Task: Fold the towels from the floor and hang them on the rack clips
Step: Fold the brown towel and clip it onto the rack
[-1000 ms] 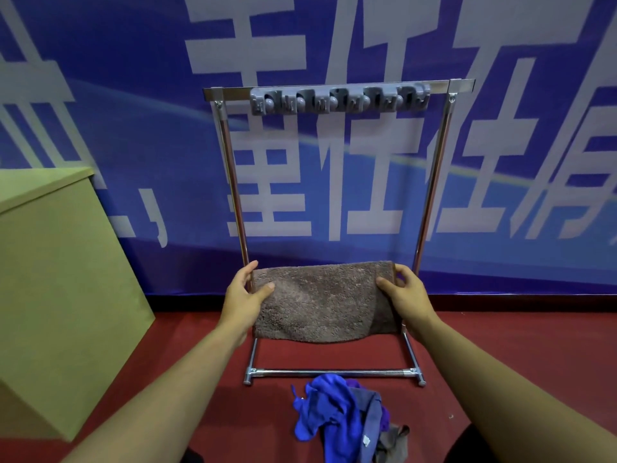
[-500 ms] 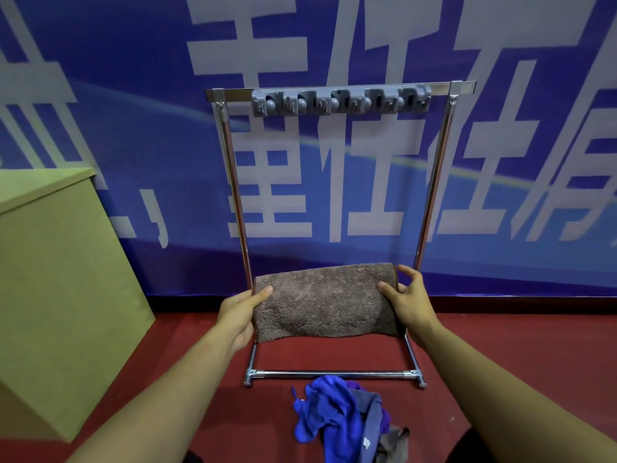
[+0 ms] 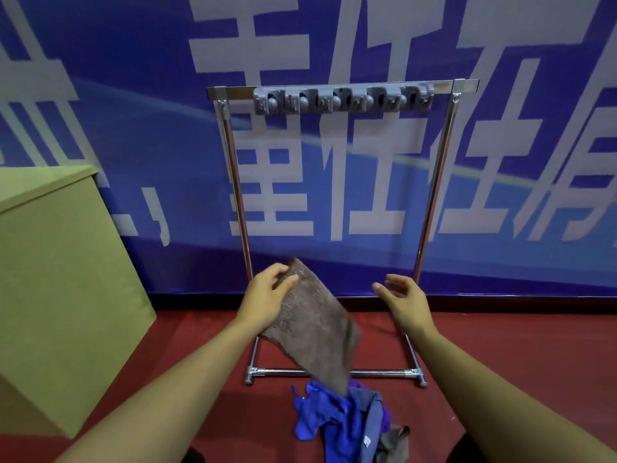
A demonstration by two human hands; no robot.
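Head view: left grip (image 3: pixel 267 297) pinching brown towel (image 3: pixel 317 325), right grip (image 3: pixel 405 295) spread, towel pile (image 3: pixel 337 419) below.

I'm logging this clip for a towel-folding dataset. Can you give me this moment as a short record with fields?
left hand: left hand pinches the top corner of the brown towel
right hand: right hand is open and apart from the towel
towel state: hangs slanted from the one corner, its lower tip over the towel pile
rack: metal rack stands against the blue banner
clips: grey clip strip on the top bar holds nothing
floor: red; the pile lies in front of the rack's base
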